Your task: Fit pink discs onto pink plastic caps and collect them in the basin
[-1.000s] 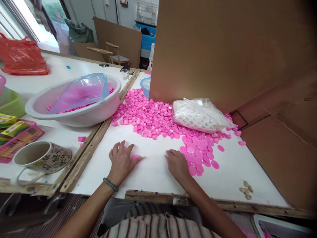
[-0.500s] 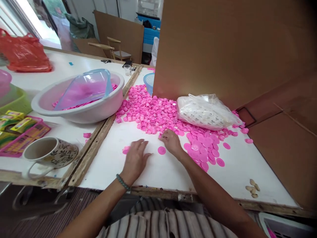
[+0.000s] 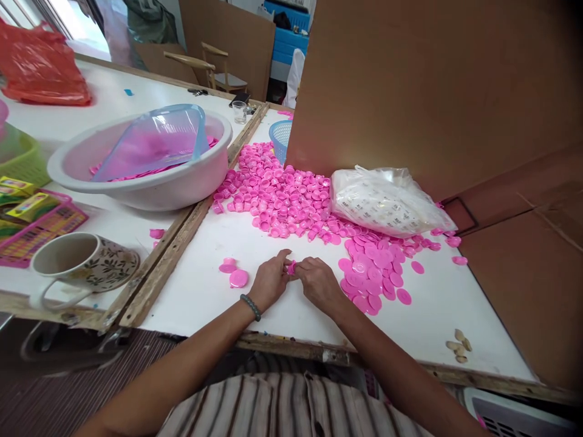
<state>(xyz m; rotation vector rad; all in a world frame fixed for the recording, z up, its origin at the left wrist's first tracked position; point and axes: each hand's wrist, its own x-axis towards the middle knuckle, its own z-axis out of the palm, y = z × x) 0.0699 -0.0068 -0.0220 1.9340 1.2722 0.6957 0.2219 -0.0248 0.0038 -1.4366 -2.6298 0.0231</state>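
Note:
My left hand (image 3: 269,280) and my right hand (image 3: 317,281) meet over the white table (image 3: 291,315), fingers pinched together on a small pink plastic piece (image 3: 291,267) held between them. Just behind lies a heap of pink cup-shaped caps (image 3: 277,197). To the right of my right hand spreads a pile of flat pink discs (image 3: 371,273). Two finished-looking pink pieces (image 3: 234,274) lie on the table left of my left hand.
A clear bag of small parts (image 3: 387,200) rests against a tall cardboard wall (image 3: 410,91). On the left table stand a white basin (image 3: 141,182) with a clear scoop, a patterned mug (image 3: 82,264) and a pink basket (image 3: 40,227). A few nuts (image 3: 459,346) lie near the front edge.
My hands have come together from apart. The right hand reached to the caps and came back; the disc that lay between the hands is gone from the table, and both hands now pinch a pink piece.

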